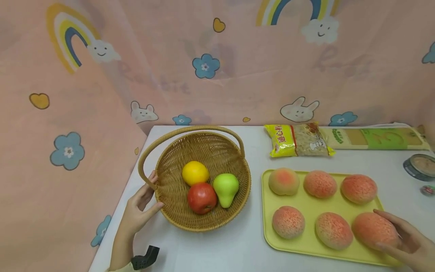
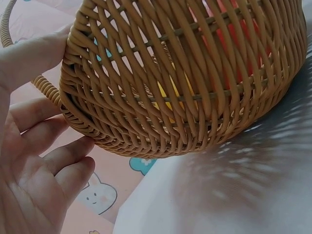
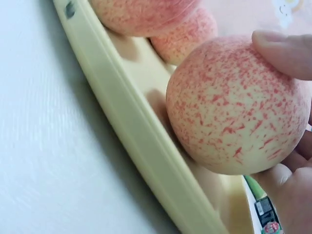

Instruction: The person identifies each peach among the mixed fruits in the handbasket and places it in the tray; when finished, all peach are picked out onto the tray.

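At the left a wicker basket (image 1: 217,151) with an arched handle holds a yellow lemon (image 1: 195,173), a red apple (image 1: 202,198) and a green pear (image 1: 226,189). My left hand (image 1: 136,211) grips its left side near the handle's base, thumb on one side and fingers on the other. On the right lies a pale yellow tray (image 1: 307,247) bearing two rows of pinkish peaches. My right hand (image 1: 412,240) holds the front right peach (image 1: 375,230) between thumb and fingers. In the right wrist view that peach (image 3: 234,112) appears speckled pink over cream.
Behind the tray lie a yellow pasta bag (image 1: 295,139) and a long noodle packet (image 1: 380,138). A round tin (image 1: 421,166) and a small red-green item (image 1: 427,190) are at the far right. A pink patterned cloth (image 1: 170,45) hangs behind the white table (image 1: 210,253).
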Motion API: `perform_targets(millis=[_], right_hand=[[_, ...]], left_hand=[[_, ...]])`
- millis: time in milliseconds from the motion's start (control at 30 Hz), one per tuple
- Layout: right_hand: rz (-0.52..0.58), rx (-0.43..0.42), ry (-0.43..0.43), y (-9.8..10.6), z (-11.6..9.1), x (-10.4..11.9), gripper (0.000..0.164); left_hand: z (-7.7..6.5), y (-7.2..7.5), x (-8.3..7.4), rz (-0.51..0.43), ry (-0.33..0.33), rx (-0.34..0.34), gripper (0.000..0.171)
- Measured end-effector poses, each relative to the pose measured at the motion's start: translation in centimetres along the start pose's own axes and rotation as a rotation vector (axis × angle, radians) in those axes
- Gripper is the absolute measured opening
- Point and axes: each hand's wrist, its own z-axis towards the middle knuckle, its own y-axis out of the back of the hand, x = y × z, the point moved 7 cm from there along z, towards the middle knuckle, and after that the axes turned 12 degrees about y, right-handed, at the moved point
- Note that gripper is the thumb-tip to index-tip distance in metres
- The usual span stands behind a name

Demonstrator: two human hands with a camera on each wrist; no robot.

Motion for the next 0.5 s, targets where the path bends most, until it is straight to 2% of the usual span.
perform_targets(millis=[100, 167, 333, 433, 500], right_hand=[[-0.017, -0.005, 0.043, 0.02, -0.01, 0.05, 0.086], [-0.014, 0.056, 0.028, -0.07, 0.15, 0.03, 0.086], [0.059, 0.246, -0.110, -0.73, 0.56, -0.01, 0.095], [0.092, 0.270, -0.141, -0.79, 0.77, 0.25, 0.099], [0.078, 0.265, -0.114, -0.60, 0.82, 0.53, 0.099]], left_hand=[[0.08, -0.01, 0.01, 0.001, -0.011, 0.003, 0.075], [0.09, 0.03, 0.15, 0.009, -0.001, 0.007, 0.075], [0.06, 0.19, 0.49, 0.027, 0.025, -0.001, 0.074], [0.14, 0.15, 0.59, 0.034, 0.030, -0.006, 0.073], [0.18, 0.08, 0.61, 0.040, 0.030, -0.010, 0.072]])
